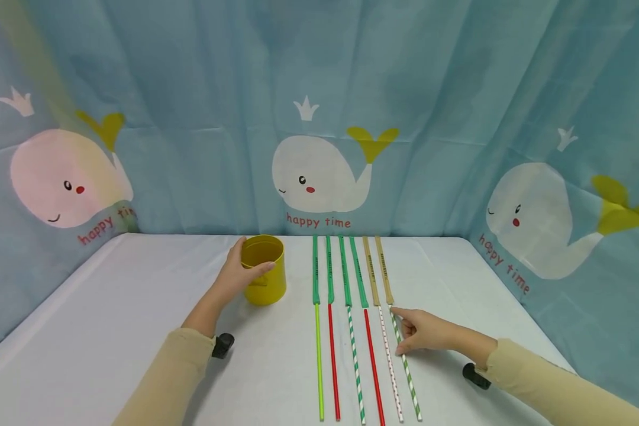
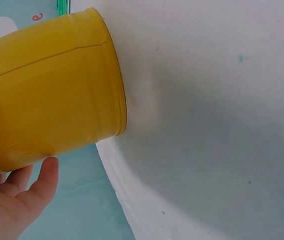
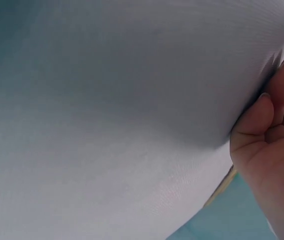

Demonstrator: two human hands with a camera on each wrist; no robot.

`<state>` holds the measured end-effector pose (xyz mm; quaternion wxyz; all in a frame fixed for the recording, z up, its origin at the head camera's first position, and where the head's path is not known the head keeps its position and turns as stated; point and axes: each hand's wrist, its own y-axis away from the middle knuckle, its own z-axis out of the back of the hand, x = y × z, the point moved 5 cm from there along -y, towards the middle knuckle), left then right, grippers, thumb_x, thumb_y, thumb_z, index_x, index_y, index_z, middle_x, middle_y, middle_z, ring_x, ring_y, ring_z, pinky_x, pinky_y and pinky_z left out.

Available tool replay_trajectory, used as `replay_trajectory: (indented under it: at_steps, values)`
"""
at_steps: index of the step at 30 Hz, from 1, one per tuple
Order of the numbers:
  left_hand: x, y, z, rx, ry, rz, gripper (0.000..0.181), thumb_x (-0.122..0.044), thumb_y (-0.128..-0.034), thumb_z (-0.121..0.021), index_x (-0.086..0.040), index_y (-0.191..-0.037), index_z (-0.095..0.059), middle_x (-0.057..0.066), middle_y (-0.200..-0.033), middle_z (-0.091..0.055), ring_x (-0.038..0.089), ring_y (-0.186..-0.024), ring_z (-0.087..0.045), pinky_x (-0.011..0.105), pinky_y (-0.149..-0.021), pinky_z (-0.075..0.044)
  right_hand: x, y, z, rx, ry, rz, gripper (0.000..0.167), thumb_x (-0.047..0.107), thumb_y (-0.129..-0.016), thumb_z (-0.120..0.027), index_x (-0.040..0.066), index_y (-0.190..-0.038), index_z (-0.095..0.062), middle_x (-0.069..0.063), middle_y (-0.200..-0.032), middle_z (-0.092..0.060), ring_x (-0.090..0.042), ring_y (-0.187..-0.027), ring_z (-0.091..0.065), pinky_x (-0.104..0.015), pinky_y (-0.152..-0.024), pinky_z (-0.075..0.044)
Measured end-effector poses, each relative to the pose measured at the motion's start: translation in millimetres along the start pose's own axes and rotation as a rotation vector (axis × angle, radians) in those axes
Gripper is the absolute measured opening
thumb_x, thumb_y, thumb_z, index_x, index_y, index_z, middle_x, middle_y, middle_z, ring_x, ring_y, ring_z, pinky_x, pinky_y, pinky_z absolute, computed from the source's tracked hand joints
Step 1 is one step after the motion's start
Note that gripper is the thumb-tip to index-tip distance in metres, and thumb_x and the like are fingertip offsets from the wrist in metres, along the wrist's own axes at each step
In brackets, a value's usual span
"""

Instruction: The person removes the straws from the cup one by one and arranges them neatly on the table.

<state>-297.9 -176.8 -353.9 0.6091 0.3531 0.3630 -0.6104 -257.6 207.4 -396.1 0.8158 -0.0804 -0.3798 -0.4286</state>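
My left hand [image 1: 239, 273] grips a yellow bucket [image 1: 268, 287] by its side, thumb across the front and fingers on the far side. In the left wrist view the bucket [image 2: 52, 85] fills the upper left, with the fingers [image 2: 44, 180] against it. My right hand [image 1: 426, 331] touches the rightmost green-and-white striped straw [image 1: 411, 384]; forefinger and thumb are spread along its upper part, the other fingers curled. In the right wrist view the hand [image 3: 271, 130] rests low against the white cloth, and most of that straw is out of sight.
Left of the striped straw lie several more straws, including a light green one [image 1: 319, 367] and a red one [image 1: 333, 367]. Above them lie green printed strips [image 1: 316, 269] and tan printed strips [image 1: 371, 272]. A blue whale-print curtain [image 1: 218, 177] surrounds the white table [image 1: 112, 319].
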Motion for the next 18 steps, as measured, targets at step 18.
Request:
replay_trajectory:
  at_steps: [18]
  values:
    - [-0.3, 11.7, 13.8, 0.096, -0.15, -0.044, 0.119, -0.057, -0.0878, -0.063, -0.012, -0.149, 0.028, 0.021, -0.159, 0.014, 0.043, -0.144, 0.006, 0.064, -0.112, -0.006, 2, 7.3, 47, -0.077, -0.071, 0.012, 0.075, 0.014, -0.094, -0.065, -0.019, -0.144, -0.02, -0.008, -0.08, -0.061, -0.021, -0.067, -0.056, -0.033, -0.059, -0.049]
